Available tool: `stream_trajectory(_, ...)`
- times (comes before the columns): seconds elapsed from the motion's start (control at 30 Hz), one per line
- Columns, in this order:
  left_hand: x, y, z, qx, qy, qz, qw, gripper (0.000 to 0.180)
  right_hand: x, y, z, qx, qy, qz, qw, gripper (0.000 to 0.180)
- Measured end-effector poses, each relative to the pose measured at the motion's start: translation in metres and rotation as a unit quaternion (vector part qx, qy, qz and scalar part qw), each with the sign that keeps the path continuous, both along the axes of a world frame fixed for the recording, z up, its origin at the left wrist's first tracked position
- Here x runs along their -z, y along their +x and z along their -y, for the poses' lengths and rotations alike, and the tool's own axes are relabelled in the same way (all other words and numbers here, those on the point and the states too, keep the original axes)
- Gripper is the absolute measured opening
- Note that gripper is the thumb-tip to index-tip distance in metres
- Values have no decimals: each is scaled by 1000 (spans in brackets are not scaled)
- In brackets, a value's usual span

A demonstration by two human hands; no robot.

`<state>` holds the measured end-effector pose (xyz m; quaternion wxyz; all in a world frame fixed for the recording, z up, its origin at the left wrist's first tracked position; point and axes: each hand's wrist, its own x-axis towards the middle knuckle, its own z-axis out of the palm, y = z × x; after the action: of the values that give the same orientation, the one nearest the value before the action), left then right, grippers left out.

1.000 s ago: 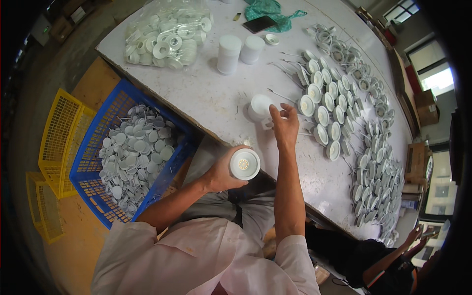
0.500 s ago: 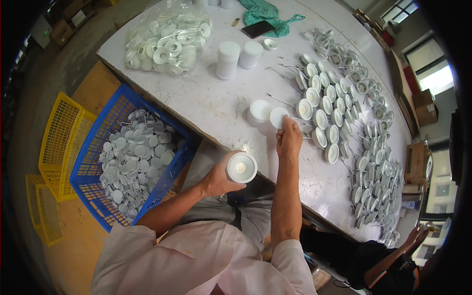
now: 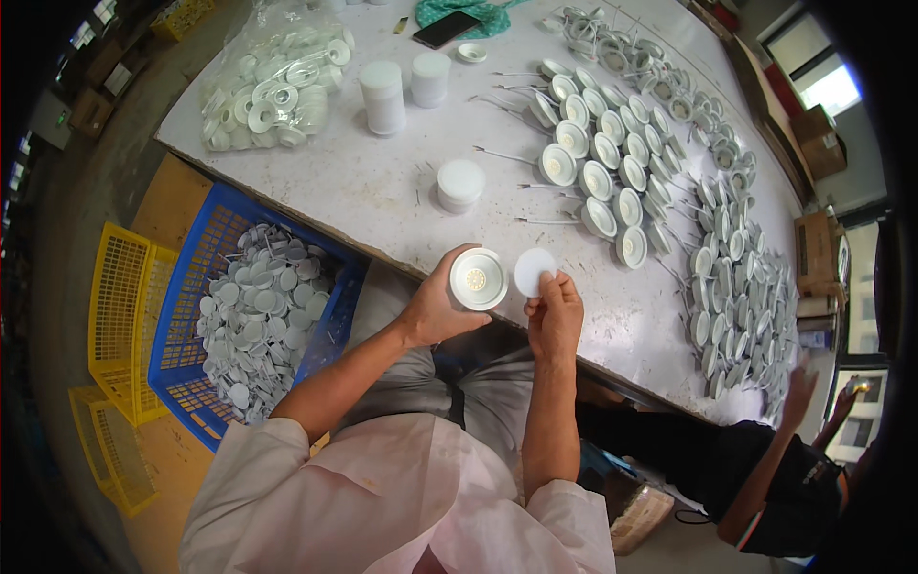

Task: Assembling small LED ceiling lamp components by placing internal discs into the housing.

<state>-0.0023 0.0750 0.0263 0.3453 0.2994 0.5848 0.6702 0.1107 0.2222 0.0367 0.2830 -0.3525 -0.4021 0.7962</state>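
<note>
My left hand (image 3: 435, 311) is wrapped round a round white downlight (image 3: 486, 298), whose open face shows a yellowish LED patch at the centre. My right hand (image 3: 557, 320) pinches a thin white disc (image 3: 533, 270) between thumb and fingers, just right of the downlight and apart from it. Both hands are over the table's near edge. Beyond them a short stack of white discs (image 3: 461, 184) stands on the white table (image 3: 402, 215). To its right, several open downlights (image 3: 595, 180) with wire leads lie in rows.
Taller disc stacks (image 3: 384, 100) and a clear bag of white rings (image 3: 277, 100) stand farther back, near a phone (image 3: 447, 30). At my left, a blue basket (image 3: 182, 359) holds many white lights, beside yellow baskets (image 3: 115, 325). More lights (image 3: 732, 287) cover the right side, near another person (image 3: 784, 478).
My right hand has drawn the disc from beside the short stack toward me, close to the downlight. My left hand has moved slightly up with the downlight. The whole view has shifted.
</note>
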Motion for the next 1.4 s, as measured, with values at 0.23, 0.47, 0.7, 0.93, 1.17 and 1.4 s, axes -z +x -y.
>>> stream_trajectory(0.23,11,13,-12,64,36,11,997,85,12,15,19,-47,64,56,995,17)
stream_trajectory(0.47,2,21,-19,27,-20,-66,997,64,10,15,23,-53,101,93,989,22)
stream_trajectory(0.7,3,22,-20,16,-31,-74,997,54,3,11,24,-56,117,110,985,25)
stream_trajectory(0.93,4,21,-18,6,-23,-73,997,52,4,10,25,-56,113,101,987,24)
stream_trajectory(1.17,11,20,-17,12,-21,-36,999,40,6,8,29,-50,116,99,987,21)
stream_trajectory(1.4,11,20,-20,17,-9,-24,1000,37,6,10,30,-39,103,75,991,21)
